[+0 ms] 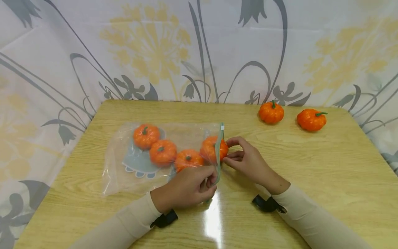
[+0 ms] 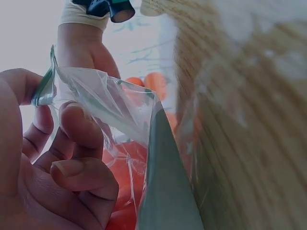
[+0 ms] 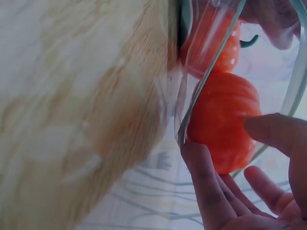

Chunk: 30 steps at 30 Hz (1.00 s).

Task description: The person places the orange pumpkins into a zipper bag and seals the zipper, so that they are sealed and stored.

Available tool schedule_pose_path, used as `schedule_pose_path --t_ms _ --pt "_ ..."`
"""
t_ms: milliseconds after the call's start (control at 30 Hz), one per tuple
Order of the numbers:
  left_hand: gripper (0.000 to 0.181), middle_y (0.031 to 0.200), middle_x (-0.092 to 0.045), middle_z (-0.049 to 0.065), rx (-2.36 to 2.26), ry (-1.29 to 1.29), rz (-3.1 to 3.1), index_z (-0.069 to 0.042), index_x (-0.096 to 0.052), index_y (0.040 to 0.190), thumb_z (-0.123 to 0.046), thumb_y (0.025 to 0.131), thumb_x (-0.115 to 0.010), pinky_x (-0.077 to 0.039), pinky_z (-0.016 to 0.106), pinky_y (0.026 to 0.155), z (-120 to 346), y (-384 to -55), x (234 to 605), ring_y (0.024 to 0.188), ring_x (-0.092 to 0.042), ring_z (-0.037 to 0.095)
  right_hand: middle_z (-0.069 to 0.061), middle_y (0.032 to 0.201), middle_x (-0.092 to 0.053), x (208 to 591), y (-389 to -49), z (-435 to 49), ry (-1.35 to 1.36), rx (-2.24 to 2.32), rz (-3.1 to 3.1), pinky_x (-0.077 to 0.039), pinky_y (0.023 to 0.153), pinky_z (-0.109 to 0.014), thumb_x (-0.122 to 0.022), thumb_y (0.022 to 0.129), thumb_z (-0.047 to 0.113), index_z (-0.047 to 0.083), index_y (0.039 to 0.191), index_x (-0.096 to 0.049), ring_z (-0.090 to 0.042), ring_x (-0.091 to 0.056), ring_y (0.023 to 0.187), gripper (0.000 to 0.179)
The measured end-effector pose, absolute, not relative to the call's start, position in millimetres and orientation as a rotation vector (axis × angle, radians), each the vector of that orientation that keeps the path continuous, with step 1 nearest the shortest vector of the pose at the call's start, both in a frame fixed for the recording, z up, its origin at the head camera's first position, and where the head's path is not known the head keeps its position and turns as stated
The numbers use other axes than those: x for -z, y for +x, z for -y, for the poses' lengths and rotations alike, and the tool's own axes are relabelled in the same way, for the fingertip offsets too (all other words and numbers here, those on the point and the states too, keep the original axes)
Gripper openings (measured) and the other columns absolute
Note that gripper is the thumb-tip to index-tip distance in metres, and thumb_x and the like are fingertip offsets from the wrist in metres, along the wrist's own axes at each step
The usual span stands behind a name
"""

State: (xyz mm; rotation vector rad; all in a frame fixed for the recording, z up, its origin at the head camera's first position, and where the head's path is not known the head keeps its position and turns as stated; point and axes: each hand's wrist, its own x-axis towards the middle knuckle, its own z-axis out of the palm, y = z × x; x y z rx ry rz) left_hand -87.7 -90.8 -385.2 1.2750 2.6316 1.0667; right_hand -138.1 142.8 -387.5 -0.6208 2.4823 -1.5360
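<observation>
A clear zip bag (image 1: 116, 164) with a green zip edge and a blue-grey print lies on the table, its mouth facing right. Inside it sit several small orange toy pumpkins (image 1: 163, 153) with green stems. My left hand (image 1: 189, 188) pinches the near side of the bag's mouth, fingers curled at the green edge. At the mouth, my right hand (image 1: 252, 162) holds another toy pumpkin (image 3: 223, 122) between thumb and fingers, partly inside the bag. In the right wrist view this pumpkin is against one further in.
Two more orange pumpkins, one upright (image 1: 271, 112) and one tipped sideways (image 1: 311, 120), lie at the back right of the wooden table (image 1: 311, 166). Behind the table hangs a flower-patterned cloth (image 1: 217, 52).
</observation>
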Motion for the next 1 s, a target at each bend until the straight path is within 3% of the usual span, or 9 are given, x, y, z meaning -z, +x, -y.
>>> schedule_pose_path --t_ms 367,667,1000 --pt "0.017 0.077 -0.052 -0.009 -1.037 1.254 -2.646 -0.018 -0.05 0.09 -0.017 0.091 -0.067 -0.037 0.012 0.057 90.2 -86.8 383.4 0.06 -0.039 -0.004 -0.021 0.135 -0.057 390.1 -137.3 -143.1 -0.639 1.587 -2.428 -0.058 0.084 -0.026 -0.063 0.094 -0.001 0.0 0.131 -0.056 -0.033 -0.071 0.104 0.038" --pt "0.017 0.081 -0.052 -0.009 -1.013 1.266 -2.669 -0.017 -0.051 0.092 -0.018 0.091 -0.067 -0.037 0.013 0.059 90.8 -86.9 381.2 0.063 -0.039 -0.001 -0.024 0.131 -0.058 390.0 -139.0 -141.5 -0.734 1.526 -2.445 -0.058 0.089 -0.035 -0.059 0.095 -0.004 -0.004 0.13 -0.058 -0.038 -0.069 0.109 0.035" --pt "0.018 0.081 -0.052 -0.009 -1.013 1.277 -2.676 -0.018 -0.05 0.092 -0.018 0.09 -0.068 -0.036 0.012 0.058 90.8 -86.2 384.4 0.061 -0.038 -0.003 -0.02 0.136 -0.057 392.5 -138.1 -143.3 -0.789 1.388 -2.461 -0.057 0.09 -0.047 -0.059 0.097 0.0 0.003 0.139 -0.053 -0.036 -0.066 0.113 0.043"
